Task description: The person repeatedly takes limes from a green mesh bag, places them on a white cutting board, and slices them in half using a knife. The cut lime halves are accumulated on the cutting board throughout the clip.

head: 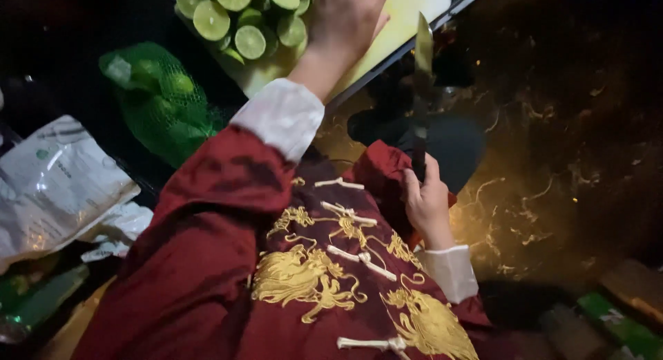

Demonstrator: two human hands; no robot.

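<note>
Nearest is the person's red jacket with gold embroidery and white cuffs. Just beyond it, the right hand is closed around the dark handle of a knife, its blade pointing away toward the far edge. To the left lie a crumpled white plastic bag and a green mesh bag of limes. Farthest, the left hand rests on a pale cutting board, beside a pile of halved limes; whether its fingers grip anything cannot be told.
</note>
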